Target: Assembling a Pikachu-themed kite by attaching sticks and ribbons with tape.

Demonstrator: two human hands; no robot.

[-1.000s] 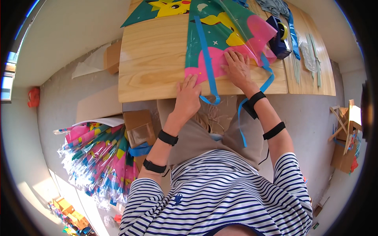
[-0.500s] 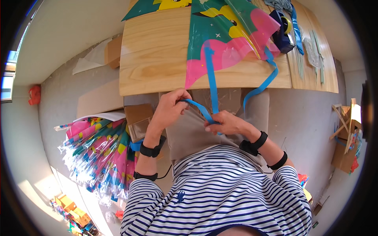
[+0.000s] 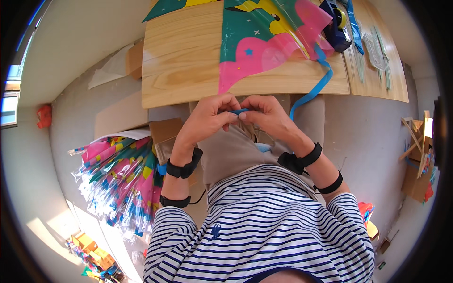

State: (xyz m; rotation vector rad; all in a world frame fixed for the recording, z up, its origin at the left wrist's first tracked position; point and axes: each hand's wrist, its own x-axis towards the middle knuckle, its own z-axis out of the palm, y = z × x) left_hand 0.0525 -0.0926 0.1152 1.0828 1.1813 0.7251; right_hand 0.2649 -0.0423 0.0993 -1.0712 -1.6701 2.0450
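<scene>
My left hand [image 3: 211,119] and my right hand [image 3: 269,117] meet over my lap, just off the table's near edge. Both are closed, thumbs and fingers pinching a short stretch of blue ribbon [image 3: 239,112] between them; most of that strip is hidden by the fingers. A glossy plastic sheet [image 3: 243,73], printed green, pink and yellow, lies on the wooden table [image 3: 181,61] beyond my hands, its pink corner near the left knuckles. From the sheet's right part another blue ribbon [image 3: 315,90] hangs over the table edge, untouched by either hand.
At the table's right stand a dark blue tape dispenser [image 3: 336,28] with yellow tape, and thin pale rods [image 3: 387,61] beside a clear plastic packet [image 3: 373,52]. To my left, a large bundle of shiny printed sheets [image 3: 118,174] leans by an open cardboard box [image 3: 165,132].
My hands have risen toward the table edge and come together, the right moving up beside the left. The ribbon stretch between them has shortened, and the strip that crossed the sheet is gone from there.
</scene>
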